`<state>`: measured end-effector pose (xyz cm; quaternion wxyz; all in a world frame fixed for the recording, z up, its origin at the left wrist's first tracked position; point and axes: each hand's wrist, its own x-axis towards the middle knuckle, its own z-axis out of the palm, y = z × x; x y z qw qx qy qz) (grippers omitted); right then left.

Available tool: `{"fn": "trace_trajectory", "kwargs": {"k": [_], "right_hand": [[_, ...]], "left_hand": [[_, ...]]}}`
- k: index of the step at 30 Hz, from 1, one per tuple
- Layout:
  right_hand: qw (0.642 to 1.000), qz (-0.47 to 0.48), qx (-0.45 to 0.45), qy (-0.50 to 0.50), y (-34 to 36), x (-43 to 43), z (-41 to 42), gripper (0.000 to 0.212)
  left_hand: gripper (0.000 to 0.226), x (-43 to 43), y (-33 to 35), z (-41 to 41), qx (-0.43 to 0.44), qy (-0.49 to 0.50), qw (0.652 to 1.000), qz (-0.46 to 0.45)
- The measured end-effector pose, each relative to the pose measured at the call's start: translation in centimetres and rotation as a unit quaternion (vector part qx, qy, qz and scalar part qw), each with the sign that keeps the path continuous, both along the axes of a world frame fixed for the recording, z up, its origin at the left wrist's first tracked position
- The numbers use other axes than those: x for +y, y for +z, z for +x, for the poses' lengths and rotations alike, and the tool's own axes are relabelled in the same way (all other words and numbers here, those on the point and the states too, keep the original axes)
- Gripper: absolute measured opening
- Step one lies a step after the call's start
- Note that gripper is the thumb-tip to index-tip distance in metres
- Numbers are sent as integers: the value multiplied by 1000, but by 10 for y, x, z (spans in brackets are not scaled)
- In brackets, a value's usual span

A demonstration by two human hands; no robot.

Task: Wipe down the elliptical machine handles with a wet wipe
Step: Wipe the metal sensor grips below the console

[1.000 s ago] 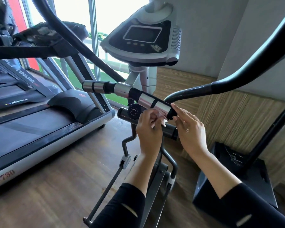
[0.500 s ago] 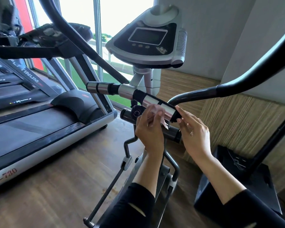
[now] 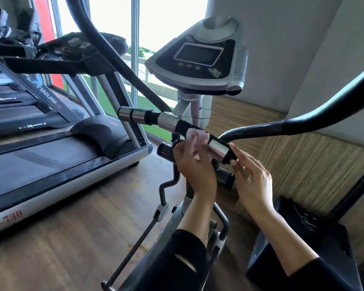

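Under the console [image 3: 198,57] of the elliptical machine [image 3: 194,114], I see the short fixed handlebar [image 3: 168,120] running across and sloping down toward the right. On its right half my left hand [image 3: 194,166] holds the wet wipe [image 3: 199,136]. The fingers curl up from below and press the white wipe round the black grip, just left of a chrome sensor plate [image 3: 218,148]. The wipe lies over the top of the bar, and a small corner of it shows lower down between the fingers.

My right hand [image 3: 253,179] is at the bar's near end and holds nothing. Its fingers are nearly straight and loosely spread, and the fingertips [image 3: 235,152] touch the black end cap [image 3: 227,158] next to the chrome plate. My hands are near each other but apart, with the plate between them. Both forearms come up from the bottom edge in black sleeves [image 3: 177,259].

A long curved swing arm [image 3: 303,122] passes behind the right hand, and a second swing arm [image 3: 114,59] rises to the upper left. A treadmill [image 3: 51,156] stands on the wooden floor [image 3: 72,238] to the left, in front of a bright window [image 3: 168,28].
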<state>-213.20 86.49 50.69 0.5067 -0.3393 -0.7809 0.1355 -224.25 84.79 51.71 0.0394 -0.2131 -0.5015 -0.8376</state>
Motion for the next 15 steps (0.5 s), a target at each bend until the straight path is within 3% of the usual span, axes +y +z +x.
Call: {"fn": "trace_trajectory", "kwargs": {"k": [3, 6, 15], "right_hand": [[1000, 5, 0, -4, 0, 0, -1, 41], [1000, 6, 1, -12, -2, 0, -2, 43], [999, 19, 13, -34, -8, 2, -7, 43]], "left_hand": [[25, 1, -16, -9, 207, 29, 977, -47], [24, 1, -11, -39, 382, 9, 918, -106], [26, -4, 15, -61, 517, -141, 826, -175]]}}
